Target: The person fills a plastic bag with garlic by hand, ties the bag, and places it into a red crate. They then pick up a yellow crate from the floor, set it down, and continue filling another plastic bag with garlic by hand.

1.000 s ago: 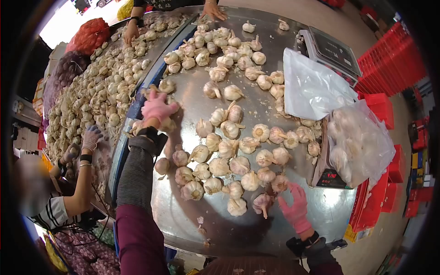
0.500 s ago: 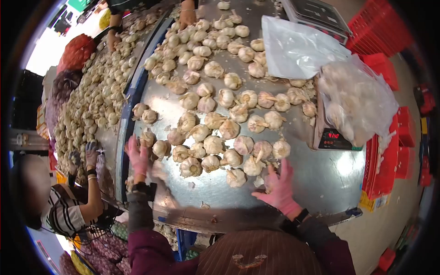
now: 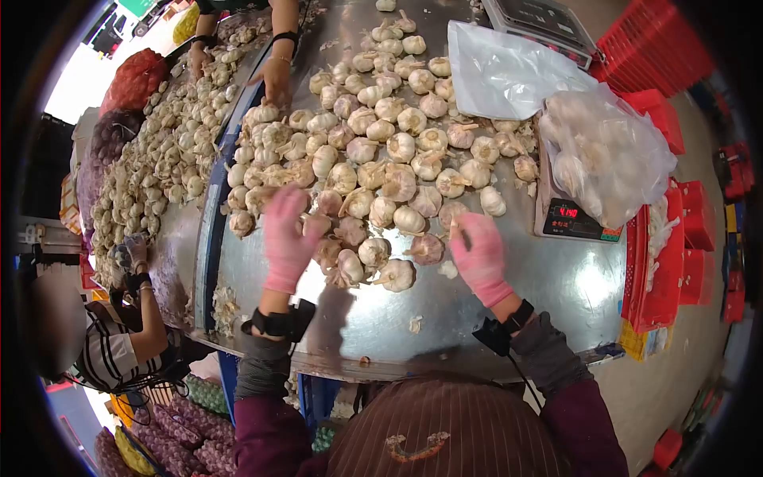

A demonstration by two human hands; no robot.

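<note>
Gently: a light touch should suit the garlic bulbs (image 3: 399, 182), massed from the bench's (image 3: 548, 290) centre towards twelve o'clock. At their seven, the left hand (image 3: 288, 238) is spread, seemingly empty; at five, the right hand (image 3: 481, 258) half curls, its hold unclear.

From here I count two pink-gloved hands (image 3: 481, 256), two scales (image 3: 579, 222), one filled clear bag (image 3: 608, 151), one red mesh sack (image 3: 135, 79), easily dozens of garlic bulbs (image 3: 400, 147).

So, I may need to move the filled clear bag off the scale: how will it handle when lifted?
The bag will likely sag and shift, since its thin plastic wrinkles around separate garlic bulbs. It is probably heavy, being well filled. It might slump sideways, as it bulges past the edge of the scale.
</note>
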